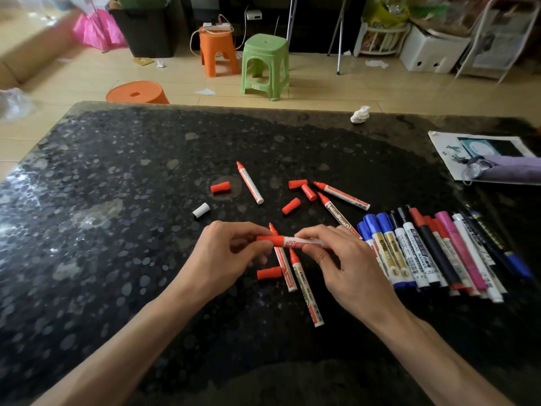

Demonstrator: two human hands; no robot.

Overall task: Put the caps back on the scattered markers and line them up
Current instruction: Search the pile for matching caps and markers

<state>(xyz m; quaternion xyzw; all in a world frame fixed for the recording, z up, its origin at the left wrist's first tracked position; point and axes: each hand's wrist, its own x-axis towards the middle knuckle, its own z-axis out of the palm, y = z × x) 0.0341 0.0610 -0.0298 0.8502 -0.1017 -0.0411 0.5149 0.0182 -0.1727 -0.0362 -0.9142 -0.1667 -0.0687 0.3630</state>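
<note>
Capping step: left hand pinches red plastic cap, right hand grips white-barrelled red marker, level above black speckled worktop, likely for straight push.

The left forearm and right forearm rise from the lower corners of the frame and meet at the centre. The left hand pinches the red end of a marker. The right hand curls its fingers round the white barrel, holding it level.
</note>
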